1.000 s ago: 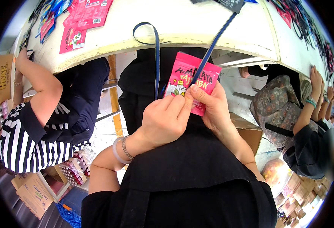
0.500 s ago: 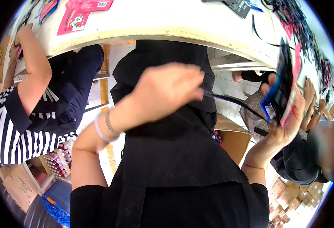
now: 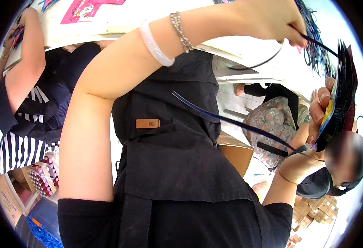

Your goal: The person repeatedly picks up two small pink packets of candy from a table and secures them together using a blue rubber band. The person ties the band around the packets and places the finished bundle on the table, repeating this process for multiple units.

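My left hand (image 3: 268, 20) reaches across to the upper right, over the table, with its fingers pinched on a narrow dark strap (image 3: 320, 44). This strap runs from those fingers toward the packets in my right hand. At the far right my right hand (image 3: 320, 105) grips a stack of flat glossy packets (image 3: 345, 99), seen nearly edge-on, in black, dark red and some yellow. A dark blue strap (image 3: 239, 123) trails from beside this hand to the left across my black apron (image 3: 189, 161). Its loose end hangs over my lap. A thin dark strip curves below my left hand.
The white table (image 3: 132, 22) carries pink packets (image 3: 80, 10) at left and a heap of dark straps (image 3: 311, 45) at right. A striped-sleeved co-worker (image 3: 20, 140) sits left, another person (image 3: 314, 182) right. An open cardboard box (image 3: 235, 159) stands beside my lap.
My left hand has swung from above my lap up and right over the table. My right hand has moved farther right with the packets, now turned more edge-on.
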### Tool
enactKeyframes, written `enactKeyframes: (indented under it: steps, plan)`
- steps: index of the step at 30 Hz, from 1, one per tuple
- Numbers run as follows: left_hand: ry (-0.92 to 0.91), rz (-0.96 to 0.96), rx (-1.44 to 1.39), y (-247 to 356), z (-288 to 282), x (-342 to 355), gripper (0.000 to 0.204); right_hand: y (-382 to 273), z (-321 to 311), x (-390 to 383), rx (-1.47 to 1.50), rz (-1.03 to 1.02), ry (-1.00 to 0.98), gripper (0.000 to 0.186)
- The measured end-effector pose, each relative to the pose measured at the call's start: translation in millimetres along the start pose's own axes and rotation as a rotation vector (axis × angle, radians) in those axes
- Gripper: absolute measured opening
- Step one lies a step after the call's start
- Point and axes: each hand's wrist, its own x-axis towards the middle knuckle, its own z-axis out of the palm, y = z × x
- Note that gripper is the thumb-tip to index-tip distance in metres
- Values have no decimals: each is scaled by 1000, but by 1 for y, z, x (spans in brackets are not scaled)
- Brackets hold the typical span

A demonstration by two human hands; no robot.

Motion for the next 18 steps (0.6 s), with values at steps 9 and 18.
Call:
enactKeyframes:
  steps: [9,18]
  plan:
    - [54,-91,128,-18,-15,-37,18,16,16,6,134,-192,34,60]
    - [160,50,183,22,49,-100,11,62,-6,55,425,-184,311,54]
